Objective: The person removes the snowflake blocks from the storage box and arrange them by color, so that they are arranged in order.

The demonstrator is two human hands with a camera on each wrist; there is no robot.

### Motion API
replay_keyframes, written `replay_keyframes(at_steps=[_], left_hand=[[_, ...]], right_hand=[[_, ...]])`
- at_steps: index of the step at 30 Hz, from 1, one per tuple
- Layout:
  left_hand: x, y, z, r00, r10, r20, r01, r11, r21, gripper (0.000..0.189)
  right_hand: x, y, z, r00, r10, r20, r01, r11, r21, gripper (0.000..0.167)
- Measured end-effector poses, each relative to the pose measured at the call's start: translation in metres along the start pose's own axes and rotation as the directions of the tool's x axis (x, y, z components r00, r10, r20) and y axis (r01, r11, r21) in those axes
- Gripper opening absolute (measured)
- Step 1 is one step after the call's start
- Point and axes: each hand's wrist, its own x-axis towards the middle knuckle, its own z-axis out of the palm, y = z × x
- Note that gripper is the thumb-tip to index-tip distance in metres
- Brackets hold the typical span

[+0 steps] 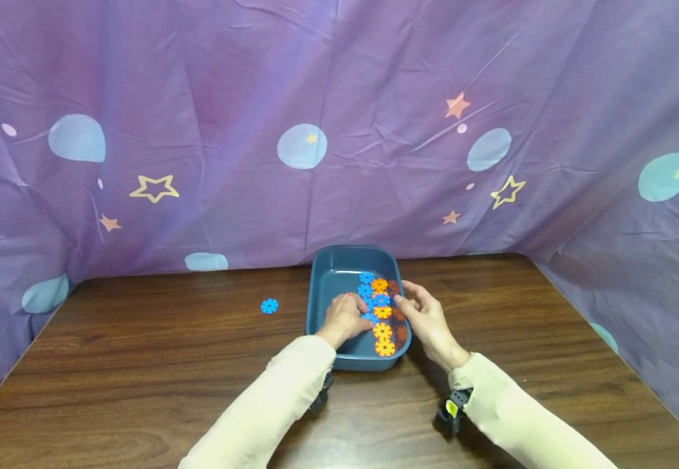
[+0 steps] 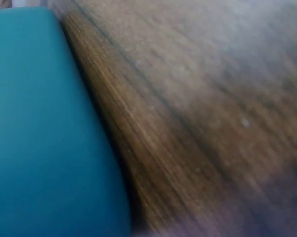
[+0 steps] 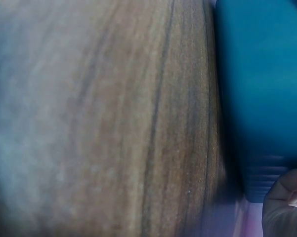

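Note:
A dark blue-grey plastic basin [image 1: 339, 264] stands on the wooden table. Toothed snowflake discs lie along its right side: several blue discs [image 1: 365, 290] in one row, and orange discs [image 1: 383, 347] with a blue one among them in another. Reaching inside, my left hand [image 1: 344, 317] has its thumb and finger around a blue disc in the nearer part of the blue row. My right hand [image 1: 430, 324] holds the basin's right rim, thumb at the top edge and fingers outside. In the right wrist view, that hand's curled fingers [image 3: 281, 202] show beside the basin wall [image 3: 267, 89].
One blue disc [image 1: 269, 306] lies alone on the table [image 1: 158, 365], left of the basin. Behind the table's far edge hangs a purple curtain [image 1: 245, 195] with stars and planets. The left wrist view shows only the basin's outer wall [image 2: 44, 128] and the tabletop.

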Motion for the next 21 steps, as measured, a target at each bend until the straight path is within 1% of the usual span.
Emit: replay_keyframes(at_steps=[7, 14, 21], left_hand=[[-0.0008, -0.0012, -0.0006, 1.000, 0.012, -0.003, -0.012, 1.000, -0.005, 0.027], [-0.0015, -0.0013, -0.0014, 1.000, 0.016, 0.014, -0.016, 1.000, -0.015, 0.028], [-0.0013, -0.0008, -0.0017, 1.000, 0.017, 0.017, -0.017, 1.000, -0.005, 0.028]], right_hand=[[0.0002, 0.0014, -0.0004, 1.000, 0.000, -0.008, 0.000, 1.000, -0.021, 0.043], [0.0000, 0.0021, -0.0001, 1.000, -0.011, -0.008, 0.011, 1.000, -0.007, 0.043], [0.0001, 0.0014, 0.0000, 1.000, -0.009, -0.006, 0.009, 1.000, -0.002, 0.042]])
